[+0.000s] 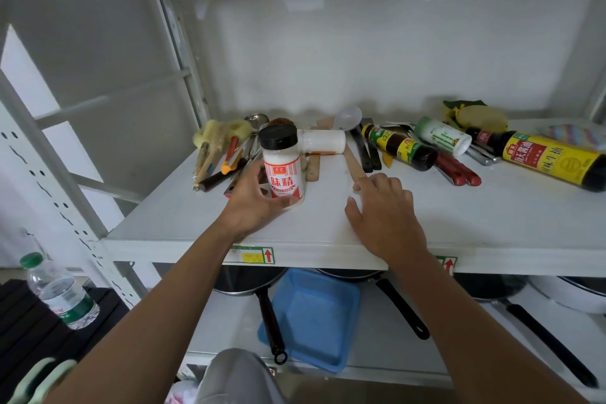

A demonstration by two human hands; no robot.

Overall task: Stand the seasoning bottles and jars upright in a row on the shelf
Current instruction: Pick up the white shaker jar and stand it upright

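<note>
My left hand (252, 200) grips a black-capped seasoning jar (282, 162) with a red and white label, held upright on the white shelf (459, 207). Behind it a white jar (323, 141) lies on its side. A small dark bottle with a green and yellow label (401, 146), a white and green canister (442, 136) and a large dark soy sauce bottle with a yellow label (544, 157) all lie flat to the right. My right hand (383, 210) rests open, palm down, on the shelf, holding nothing.
Brushes, a ladle, spatulas and other utensils (223, 154) lie along the shelf's back left. A yellow sponge (478, 116) sits at the back right. Below are pans and a blue tray (314, 315). A water bottle (62, 292) stands at the lower left.
</note>
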